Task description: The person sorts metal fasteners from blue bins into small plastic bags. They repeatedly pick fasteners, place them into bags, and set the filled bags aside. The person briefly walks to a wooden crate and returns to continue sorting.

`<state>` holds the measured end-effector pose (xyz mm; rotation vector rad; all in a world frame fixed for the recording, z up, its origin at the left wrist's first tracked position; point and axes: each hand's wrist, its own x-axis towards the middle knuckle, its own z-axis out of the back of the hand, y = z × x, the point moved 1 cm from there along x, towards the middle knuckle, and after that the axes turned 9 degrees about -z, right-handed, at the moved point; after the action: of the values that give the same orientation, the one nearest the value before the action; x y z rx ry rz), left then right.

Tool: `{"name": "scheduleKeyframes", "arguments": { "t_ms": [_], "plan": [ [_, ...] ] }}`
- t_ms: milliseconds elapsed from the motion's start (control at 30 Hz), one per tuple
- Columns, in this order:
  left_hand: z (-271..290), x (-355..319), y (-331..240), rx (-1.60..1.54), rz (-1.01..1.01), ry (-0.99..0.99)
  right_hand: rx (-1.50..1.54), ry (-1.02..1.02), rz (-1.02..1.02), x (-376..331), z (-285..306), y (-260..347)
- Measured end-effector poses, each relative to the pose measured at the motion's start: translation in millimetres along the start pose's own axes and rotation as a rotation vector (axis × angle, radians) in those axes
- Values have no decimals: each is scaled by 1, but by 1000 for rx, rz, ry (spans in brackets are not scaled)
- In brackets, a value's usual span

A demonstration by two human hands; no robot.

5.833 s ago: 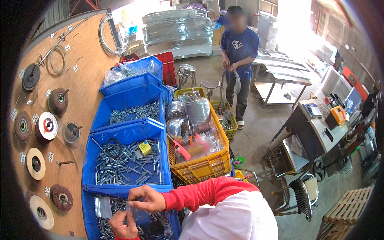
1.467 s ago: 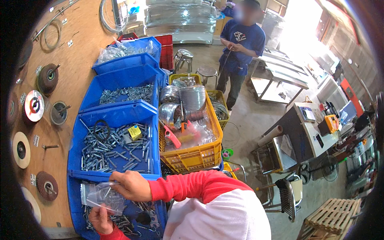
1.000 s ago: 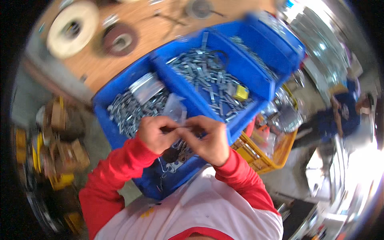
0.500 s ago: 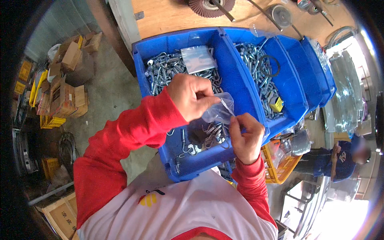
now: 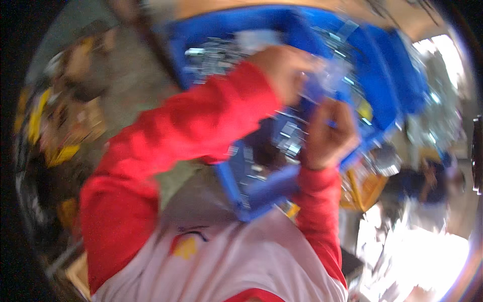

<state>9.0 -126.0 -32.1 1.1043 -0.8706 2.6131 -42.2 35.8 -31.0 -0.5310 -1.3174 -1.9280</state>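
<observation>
The whole picture is smeared by motion. A small clear plastic bag (image 5: 332, 75) is held up between my two hands over the blue bins. My left hand (image 5: 286, 71) is closed on its upper left side, and my right hand (image 5: 332, 133) pinches it from below on the right. Beneath them, the nearest blue bin (image 5: 234, 189) holds a heap of metal bolts or anchors (image 5: 214, 58) at its far end and a smaller group of metal pieces (image 5: 289, 136) closer to me. A flat clear packet (image 5: 257, 40) lies on the far heap.
More blue bins (image 5: 385, 75) stand to the right, one with metal pieces and a yellow item (image 5: 365, 110). A wooden bench (image 5: 226, 7) runs behind. An orange-yellow crate (image 5: 367, 190) and another person (image 5: 430, 181) are at right; cardboard boxes (image 5: 75, 121) at left.
Both hands have moved right and away from me with the plastic bag. The view has shifted and blurred, so the bins appear a little higher and further right.
</observation>
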Motion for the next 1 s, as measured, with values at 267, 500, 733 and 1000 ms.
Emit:
{"name": "scheduleKeyframes", "arguments": {
  "t_ms": [267,500,733,1000],
  "plan": [
    [16,-7,46,65,171,216,8,660,-218,-17,-17,-30],
    [20,-2,49,55,281,220,-581,1228,275,-36,-107,-12],
    [1,-2,53,106,278,130,-443,928,25,-52,-33,-58],
    [-13,3,46,66,370,171,663,1001,-830,-21,50,-64]
  ]
}}
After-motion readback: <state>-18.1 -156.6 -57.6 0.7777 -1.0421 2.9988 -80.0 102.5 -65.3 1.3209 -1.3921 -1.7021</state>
